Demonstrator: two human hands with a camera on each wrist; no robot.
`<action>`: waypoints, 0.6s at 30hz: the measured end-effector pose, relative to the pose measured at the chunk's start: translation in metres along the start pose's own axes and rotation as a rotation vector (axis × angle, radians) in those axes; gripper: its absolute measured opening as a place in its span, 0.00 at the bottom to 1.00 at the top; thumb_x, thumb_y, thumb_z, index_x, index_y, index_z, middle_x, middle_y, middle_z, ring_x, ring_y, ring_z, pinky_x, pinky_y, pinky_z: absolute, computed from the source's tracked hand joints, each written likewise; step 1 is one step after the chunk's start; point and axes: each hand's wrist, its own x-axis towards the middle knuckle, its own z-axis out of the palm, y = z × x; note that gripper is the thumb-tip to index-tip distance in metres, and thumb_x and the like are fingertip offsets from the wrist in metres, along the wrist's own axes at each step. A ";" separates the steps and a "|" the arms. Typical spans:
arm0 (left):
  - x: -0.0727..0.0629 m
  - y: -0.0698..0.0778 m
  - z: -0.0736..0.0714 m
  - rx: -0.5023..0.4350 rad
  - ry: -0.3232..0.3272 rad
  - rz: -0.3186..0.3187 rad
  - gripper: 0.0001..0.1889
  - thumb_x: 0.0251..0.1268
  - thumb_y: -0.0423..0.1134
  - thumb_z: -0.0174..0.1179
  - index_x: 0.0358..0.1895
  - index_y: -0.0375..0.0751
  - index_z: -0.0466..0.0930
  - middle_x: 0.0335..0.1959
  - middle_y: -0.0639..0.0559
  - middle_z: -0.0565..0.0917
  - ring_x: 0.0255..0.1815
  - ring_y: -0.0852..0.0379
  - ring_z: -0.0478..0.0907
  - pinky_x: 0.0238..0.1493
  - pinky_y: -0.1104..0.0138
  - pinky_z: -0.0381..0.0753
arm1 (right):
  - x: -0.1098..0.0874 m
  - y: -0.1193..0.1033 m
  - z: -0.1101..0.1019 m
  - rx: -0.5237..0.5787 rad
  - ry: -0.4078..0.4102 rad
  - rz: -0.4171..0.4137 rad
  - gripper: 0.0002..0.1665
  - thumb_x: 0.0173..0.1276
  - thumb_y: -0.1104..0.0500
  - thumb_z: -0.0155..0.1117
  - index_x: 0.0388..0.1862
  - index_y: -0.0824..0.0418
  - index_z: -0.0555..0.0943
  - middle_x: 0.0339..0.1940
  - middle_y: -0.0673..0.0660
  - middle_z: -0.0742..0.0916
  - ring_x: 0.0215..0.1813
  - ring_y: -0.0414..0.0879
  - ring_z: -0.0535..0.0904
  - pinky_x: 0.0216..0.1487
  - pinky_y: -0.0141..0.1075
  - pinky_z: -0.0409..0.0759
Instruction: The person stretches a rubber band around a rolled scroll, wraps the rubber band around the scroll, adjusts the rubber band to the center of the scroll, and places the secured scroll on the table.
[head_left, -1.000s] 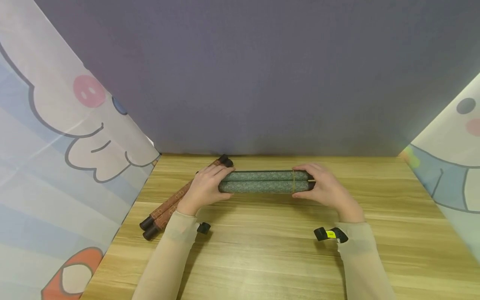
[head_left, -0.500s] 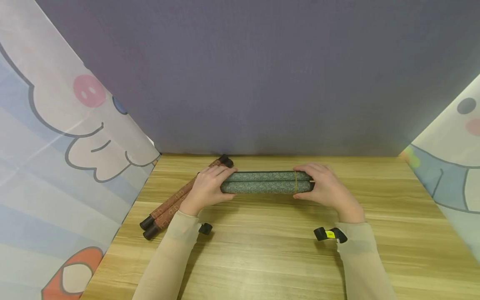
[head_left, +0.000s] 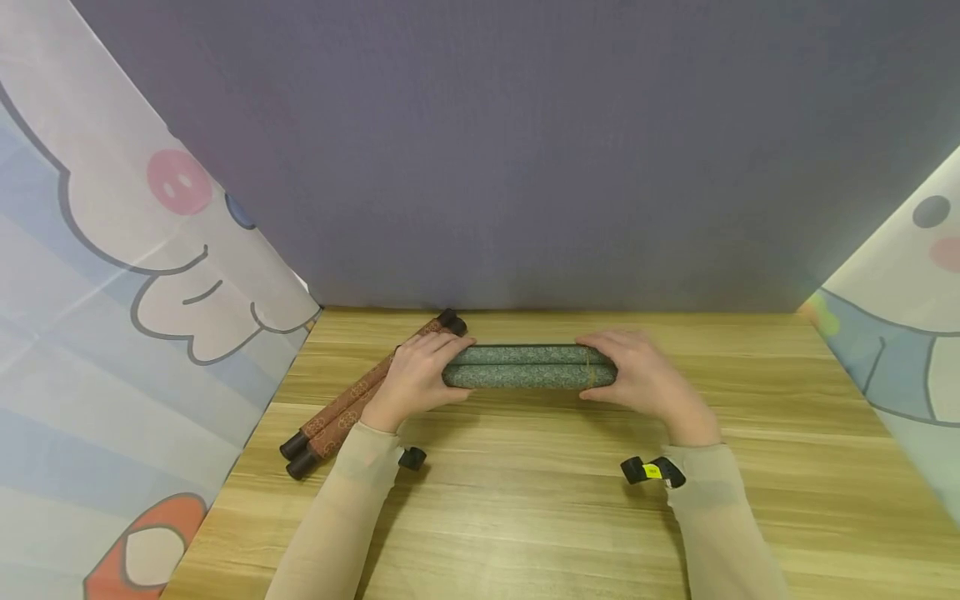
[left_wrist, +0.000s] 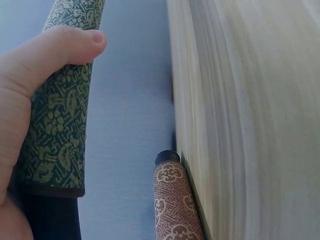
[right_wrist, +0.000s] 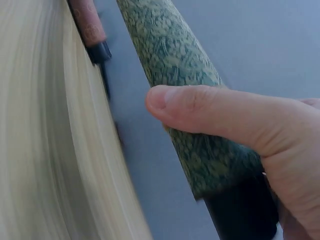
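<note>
A green patterned double-rolled scroll (head_left: 525, 365) with dark end knobs is held level above the table, its two rolls side by side. My left hand (head_left: 420, 375) grips its left end, thumb along the near side and fingers over the far side. Around the right end my right hand (head_left: 641, 375) holds it the same way, close to a thin yellowish cord (head_left: 589, 367). In the left wrist view the thumb presses on the green floral cloth (left_wrist: 57, 120) above a black knob (left_wrist: 52, 215). The right wrist view shows the other black knob (right_wrist: 245, 210) beneath the palm.
A reddish-brown double-rolled scroll (head_left: 337, 417) with black ends lies slanted on the wooden table (head_left: 510, 500) at the left, partly behind my left hand. A grey panel (head_left: 525, 167) rises along the table's back edge. Cartoon-printed sheets (head_left: 112, 275) hang at the sides.
My right hand first stays nearly still, then shifts slightly left along the green scroll's end. The left hand and the scroll have moved a little to the right. The brown scroll stays put.
</note>
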 end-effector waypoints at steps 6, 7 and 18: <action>0.002 0.003 0.000 0.011 -0.036 -0.006 0.46 0.41 0.54 0.91 0.69 0.44 0.85 0.58 0.48 0.90 0.54 0.44 0.88 0.58 0.47 0.87 | 0.006 -0.012 0.010 -0.011 0.021 -0.116 0.52 0.51 0.52 0.94 0.74 0.65 0.81 0.69 0.66 0.86 0.68 0.66 0.83 0.71 0.64 0.78; 0.002 0.003 -0.001 0.013 -0.040 -0.007 0.46 0.42 0.55 0.91 0.69 0.44 0.85 0.58 0.48 0.90 0.54 0.44 0.88 0.59 0.47 0.87 | 0.007 -0.013 0.011 -0.014 0.029 -0.126 0.52 0.51 0.52 0.94 0.74 0.64 0.81 0.69 0.65 0.87 0.68 0.66 0.83 0.71 0.64 0.79; 0.001 0.001 -0.004 0.019 -0.028 -0.003 0.46 0.42 0.56 0.91 0.69 0.45 0.85 0.58 0.48 0.90 0.56 0.45 0.88 0.59 0.49 0.87 | 0.002 -0.009 0.003 0.032 0.030 -0.022 0.60 0.46 0.50 0.96 0.78 0.61 0.78 0.75 0.64 0.83 0.74 0.68 0.78 0.76 0.67 0.71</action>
